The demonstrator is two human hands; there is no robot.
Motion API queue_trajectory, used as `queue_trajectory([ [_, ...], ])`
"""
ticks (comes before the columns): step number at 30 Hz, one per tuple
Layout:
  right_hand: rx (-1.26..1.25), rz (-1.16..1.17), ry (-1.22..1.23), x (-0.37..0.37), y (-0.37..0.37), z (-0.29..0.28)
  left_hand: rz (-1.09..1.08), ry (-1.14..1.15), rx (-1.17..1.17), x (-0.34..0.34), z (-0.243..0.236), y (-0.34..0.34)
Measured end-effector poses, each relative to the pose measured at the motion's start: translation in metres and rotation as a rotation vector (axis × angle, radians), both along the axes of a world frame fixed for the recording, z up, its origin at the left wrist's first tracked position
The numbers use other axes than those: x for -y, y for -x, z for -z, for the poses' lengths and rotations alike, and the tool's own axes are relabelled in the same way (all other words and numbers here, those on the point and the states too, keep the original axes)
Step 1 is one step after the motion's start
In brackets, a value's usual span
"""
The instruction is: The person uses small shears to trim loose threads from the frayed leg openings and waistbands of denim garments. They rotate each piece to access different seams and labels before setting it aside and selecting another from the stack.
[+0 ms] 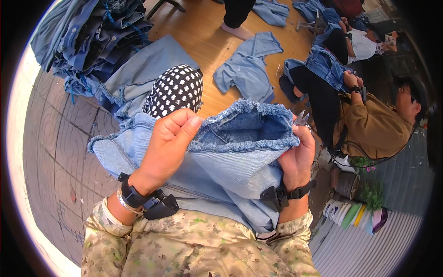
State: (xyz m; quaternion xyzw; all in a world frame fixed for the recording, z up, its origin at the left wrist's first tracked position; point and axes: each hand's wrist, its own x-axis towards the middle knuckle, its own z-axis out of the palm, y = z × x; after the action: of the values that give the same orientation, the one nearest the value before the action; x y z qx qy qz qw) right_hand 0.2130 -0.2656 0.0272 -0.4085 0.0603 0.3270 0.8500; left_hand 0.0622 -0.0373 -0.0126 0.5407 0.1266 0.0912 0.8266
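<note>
Denim garment up across the lap, light blue, its ragged opening gaping between the two hands; the left hand has the near corner of that frayed edge pinched between thumb and bent forefinger, knuckles up; over on the other side the right hand grips the far end of the same edge, fingers curled, with the pointed metal blades of small snips poking up past the thumb; how the fingers sit around the handles is hard to say, as the hand hides them; both wrists carry black straps with boxy mounts, and below them come camouflage sleeves; just beyond the cloth, a knee in black-and-white patterned fabric rises, more blue denim lying beside it; up at the left, a tall heap of folded jeans, darker blue, blue strands trailing off it; ahead, a crumpled pale-blue piece lies on the wood-toned flooring; and off to the right, a co-worker in a brown top sits with denim at the hands, another person in white farther back; potted greenery at lower right.
</note>
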Motion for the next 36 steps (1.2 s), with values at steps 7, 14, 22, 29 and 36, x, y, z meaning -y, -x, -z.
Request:
queue_trajectory([
  [7,-0.011,-0.036,-0.077,0.005,0.000,0.003,-0.065,0.061,0.014,0.004,-0.006,0.000],
  [14,0.024,-0.055,-0.054,0.007,-0.001,0.004,0.009,0.180,-0.021,0.008,-0.021,-0.007],
  [22,0.304,0.034,0.315,-0.007,0.006,-0.014,-0.048,0.070,0.010,0.018,-0.023,-0.008],
  [29,1.338,-0.044,0.787,-0.025,0.039,-0.076,-0.144,-0.413,0.150,0.029,-0.025,-0.012],
  [36,1.453,-0.225,0.898,-0.051,0.058,-0.055,-0.164,-0.593,0.218,0.036,-0.032,-0.012],
])
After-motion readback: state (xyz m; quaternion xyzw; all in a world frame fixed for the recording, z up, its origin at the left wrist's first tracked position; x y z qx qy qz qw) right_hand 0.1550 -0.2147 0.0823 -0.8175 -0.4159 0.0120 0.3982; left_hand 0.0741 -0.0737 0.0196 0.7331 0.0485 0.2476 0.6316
